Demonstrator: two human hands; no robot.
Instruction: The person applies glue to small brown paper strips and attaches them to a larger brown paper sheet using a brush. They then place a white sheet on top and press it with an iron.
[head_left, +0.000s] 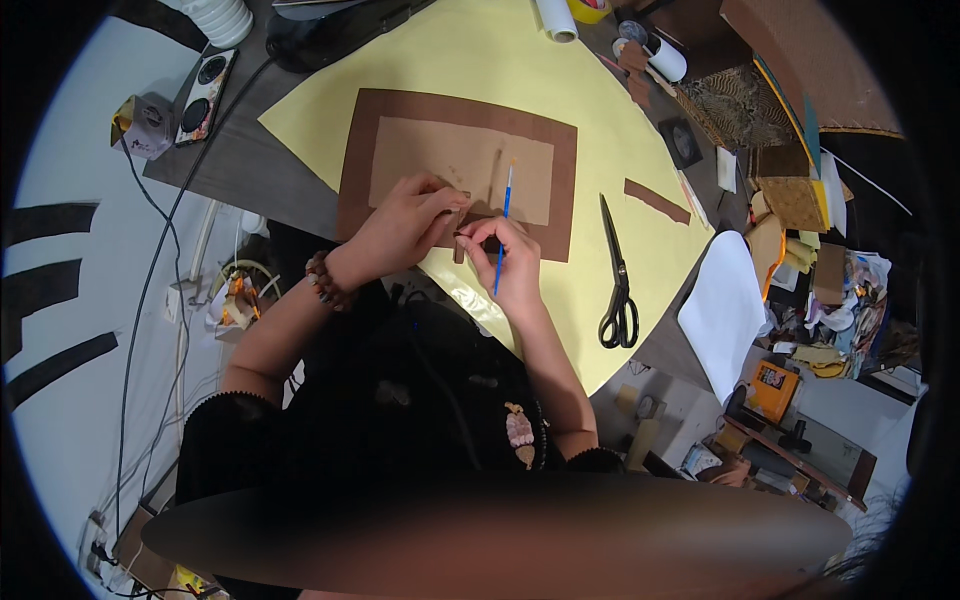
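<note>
A dark brown sheet (pixel 563 180) lies in front of me, bearing a lighter tan rectangle (pixel 440 147) with a few small dark marks. Over its near edge, my left hand (pixel 405 225) is closed, its fingertips pinching a narrow brown strip (pixel 458 255). Close beside it, my right hand (pixel 517 265) touches the same strip with thumb and finger. A thin blue paintbrush (pixel 508 192) is tucked in the right hand, bristles pointing away from me. To the right rest black-handled scissors (pixel 619 285), closed, and a loose brown strip (pixel 657 201).
Pale yellow paper (pixel 600 150) covers much of the grey table (pixel 225 160). A phone (pixel 207 97) and a dark cable lie at the left. White paper (pixel 722 310) overhangs the right edge. White rolls (pixel 557 20) and yellow tape (pixel 590 10) are at the back.
</note>
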